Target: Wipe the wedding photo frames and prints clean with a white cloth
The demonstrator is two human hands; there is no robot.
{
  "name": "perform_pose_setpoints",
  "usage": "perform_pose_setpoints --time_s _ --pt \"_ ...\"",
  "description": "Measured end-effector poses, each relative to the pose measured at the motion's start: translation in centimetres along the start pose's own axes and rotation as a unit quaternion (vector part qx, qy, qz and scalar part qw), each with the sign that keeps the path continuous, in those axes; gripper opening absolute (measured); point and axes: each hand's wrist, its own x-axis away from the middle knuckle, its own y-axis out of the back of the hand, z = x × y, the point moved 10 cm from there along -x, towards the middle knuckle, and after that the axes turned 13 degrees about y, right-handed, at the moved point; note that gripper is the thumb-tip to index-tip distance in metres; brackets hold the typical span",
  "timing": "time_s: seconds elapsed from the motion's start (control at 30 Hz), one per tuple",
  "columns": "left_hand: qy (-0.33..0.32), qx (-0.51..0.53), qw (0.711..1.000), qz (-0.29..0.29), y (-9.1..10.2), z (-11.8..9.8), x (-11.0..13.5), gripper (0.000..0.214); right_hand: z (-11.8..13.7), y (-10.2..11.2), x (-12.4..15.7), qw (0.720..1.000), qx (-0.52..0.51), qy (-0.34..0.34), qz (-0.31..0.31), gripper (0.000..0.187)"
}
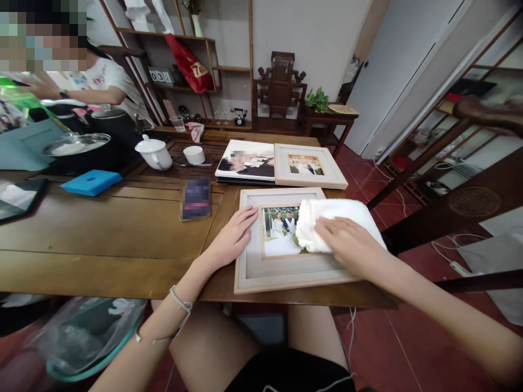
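Two hands on the near picture frame (249, 275), wedding photo (278, 237) inside, right end of the worktop (102, 234), left hand (232, 239) on its left border, right hand (347, 245) on a white cloth (335, 212), fingers (247, 216) all flat, together.

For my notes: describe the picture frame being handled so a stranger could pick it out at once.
Start at the long wooden table; at its near right edge lies a pale wooden picture frame. Unlike the second frame behind it, this one has the left hand flat on its border and the right hand pressing a white cloth over its photo.
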Motion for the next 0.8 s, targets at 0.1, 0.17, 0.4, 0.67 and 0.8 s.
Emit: perform_pose_setpoints --time_s 0.1,0.17,0.4,0.67,0.8 --pt "-0.005 -0.001 1.000 -0.001 0.0 0.0 0.1 0.053 -3.6 -1.3 -2.8 0.999 0.025 -0.020 -0.002 0.047" --pt "-0.005 -0.005 1.000 -0.001 0.0 0.0 0.1 0.052 -5.4 -1.9 -4.4 0.999 0.036 -0.035 -0.004 0.045" --pt "0.008 -0.002 1.000 -0.003 -0.1 0.3 0.0 0.051 -2.0 -0.9 -3.1 0.998 0.030 -0.038 0.031 0.039" --pt "-0.003 0.003 1.000 -0.002 -0.1 0.0 0.1 0.052 4.9 1.5 1.2 0.993 -0.092 0.000 0.077 0.038" --pt "-0.009 -0.005 1.000 0.003 -0.2 0.0 0.1 0.053 0.5 -0.1 -1.0 0.997 -0.068 -0.025 -0.021 0.040"
